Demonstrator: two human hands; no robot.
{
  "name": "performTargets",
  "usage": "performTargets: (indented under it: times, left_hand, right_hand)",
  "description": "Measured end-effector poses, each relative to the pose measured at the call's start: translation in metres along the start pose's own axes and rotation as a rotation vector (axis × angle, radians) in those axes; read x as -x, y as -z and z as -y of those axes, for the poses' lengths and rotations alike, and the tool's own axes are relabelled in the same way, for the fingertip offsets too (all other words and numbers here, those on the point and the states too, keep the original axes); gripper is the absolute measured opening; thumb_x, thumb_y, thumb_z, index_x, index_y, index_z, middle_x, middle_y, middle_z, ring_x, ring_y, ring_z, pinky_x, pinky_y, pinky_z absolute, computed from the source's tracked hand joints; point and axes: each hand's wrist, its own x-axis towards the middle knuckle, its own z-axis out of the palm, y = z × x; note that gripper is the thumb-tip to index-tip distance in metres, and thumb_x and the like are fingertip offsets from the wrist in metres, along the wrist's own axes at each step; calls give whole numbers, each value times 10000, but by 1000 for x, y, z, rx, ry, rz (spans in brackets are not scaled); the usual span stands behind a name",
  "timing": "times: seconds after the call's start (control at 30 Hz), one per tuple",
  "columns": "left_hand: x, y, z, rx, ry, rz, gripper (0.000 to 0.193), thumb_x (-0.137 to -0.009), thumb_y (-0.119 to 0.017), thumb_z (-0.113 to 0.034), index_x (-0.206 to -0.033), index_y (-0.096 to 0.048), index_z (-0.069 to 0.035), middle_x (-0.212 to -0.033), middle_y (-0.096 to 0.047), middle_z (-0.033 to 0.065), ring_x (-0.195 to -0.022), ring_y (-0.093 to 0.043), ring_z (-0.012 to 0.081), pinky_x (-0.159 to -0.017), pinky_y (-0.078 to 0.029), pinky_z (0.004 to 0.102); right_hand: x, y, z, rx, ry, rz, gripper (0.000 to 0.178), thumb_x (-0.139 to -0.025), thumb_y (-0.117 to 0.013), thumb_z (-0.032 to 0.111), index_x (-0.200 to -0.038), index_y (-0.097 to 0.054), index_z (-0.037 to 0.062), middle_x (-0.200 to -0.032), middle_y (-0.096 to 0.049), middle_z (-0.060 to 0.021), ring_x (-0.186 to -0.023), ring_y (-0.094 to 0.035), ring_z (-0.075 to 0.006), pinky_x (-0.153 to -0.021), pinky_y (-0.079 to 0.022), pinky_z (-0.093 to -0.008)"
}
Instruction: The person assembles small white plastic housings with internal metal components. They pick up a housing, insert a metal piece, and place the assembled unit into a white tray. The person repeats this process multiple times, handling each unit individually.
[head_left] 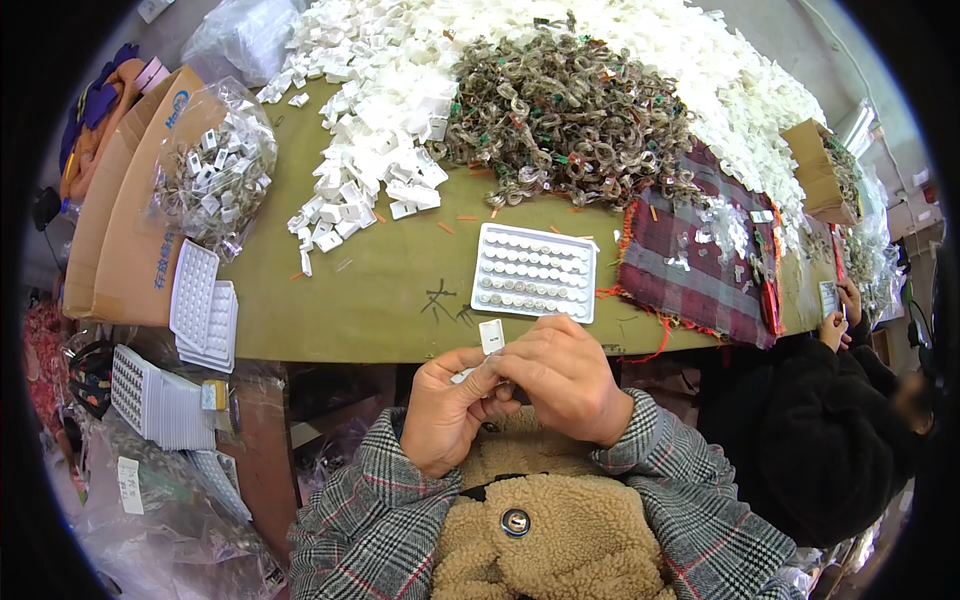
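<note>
My left hand (448, 405) and my right hand (562, 382) meet in front of my chest at the table's near edge. Between them a small white plastic piece with a flat lid (491, 337) standing up is pinched by the left fingers. The right fingers close over the same spot, and what they grip is hidden. Just beyond the hands lies a white tray (478, 298) with rows of small round white and silvery parts. Behind it rises a pile of grey-brown coiled wires (570, 110) with green and orange bits.
White plastic pieces (370, 170) heap across the back. A plaid cloth (690, 250) with clear bits lies right. At left are a cardboard box (125, 220), a bag of parts (215, 180) and stacked trays (200, 310). A person in black (820, 430) works at the right.
</note>
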Motion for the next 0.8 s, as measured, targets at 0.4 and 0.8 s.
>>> performTargets:
  times: [0.4,0.8]
  left_hand:
    - [0,-12,-15,-113,-88,-94,186,-962,-627,-86,-1097,-634,42,-896,-664,80,-768,-645,125,-660,-612,269]
    - [0,2,-10,-28,187,87,217,-922,-717,-150,-1048,-650,13,-817,-611,38,-653,-543,95,-534,-476,222]
  right_hand:
    - [4,11,18,-288,-323,55,524,-770,-592,-93,-1288,-570,-16,-1121,-650,-145,-952,-645,-270,-870,-485,-383]
    - [-3,5,9,-461,-676,5,144,-836,-749,52,-952,-690,-10,-1028,-644,-111,-851,-616,-166,-702,-500,-293]
